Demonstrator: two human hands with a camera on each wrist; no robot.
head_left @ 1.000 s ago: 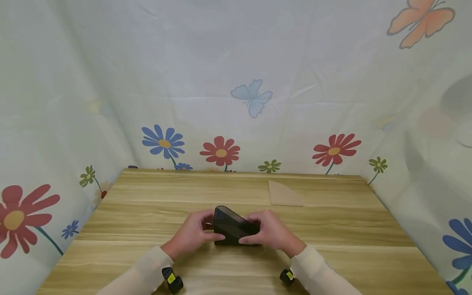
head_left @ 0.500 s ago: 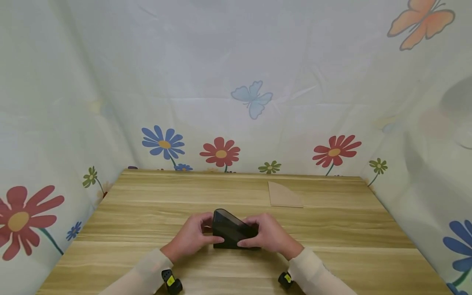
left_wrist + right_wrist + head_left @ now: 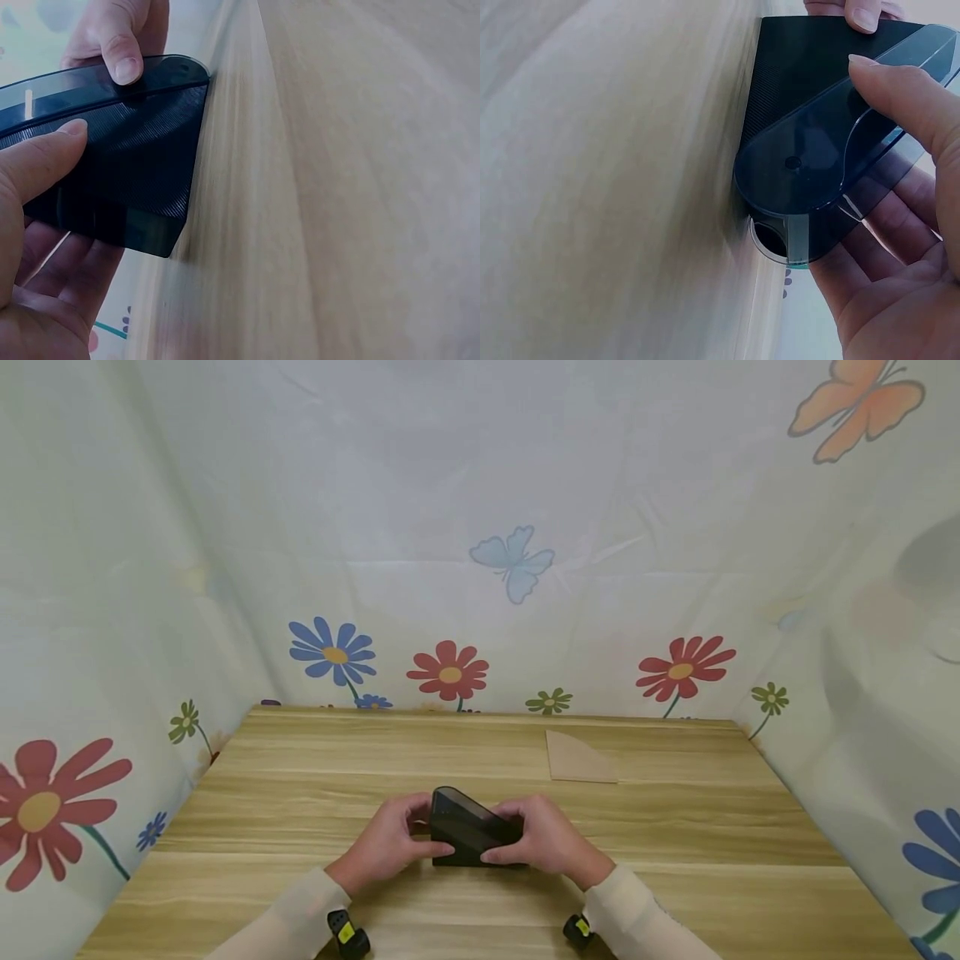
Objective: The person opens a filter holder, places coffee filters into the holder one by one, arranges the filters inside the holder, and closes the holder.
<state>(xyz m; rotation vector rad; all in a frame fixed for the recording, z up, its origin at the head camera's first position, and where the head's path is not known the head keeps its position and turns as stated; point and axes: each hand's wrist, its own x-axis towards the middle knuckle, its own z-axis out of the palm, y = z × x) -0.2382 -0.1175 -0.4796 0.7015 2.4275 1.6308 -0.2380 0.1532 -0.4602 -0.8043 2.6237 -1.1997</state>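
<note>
A: A wooden table (image 3: 315,793) fills the frame before a flowered backdrop (image 3: 450,568); a brown card (image 3: 577,757) lies beyond the case, toward the back edge.

B: The dark plastic case (image 3: 468,831) sits mid-table, its tinted lid (image 3: 832,150) raised at a slant. The left hand (image 3: 386,843) and right hand (image 3: 551,839) grip it from either side, fingers curled around its ends, thumbs on the lid.

A: Advice?

B: Judging by the hold, steady the base and apply even pressure on both ends. The contents stay hidden; the hinge is hard to make out.
</note>
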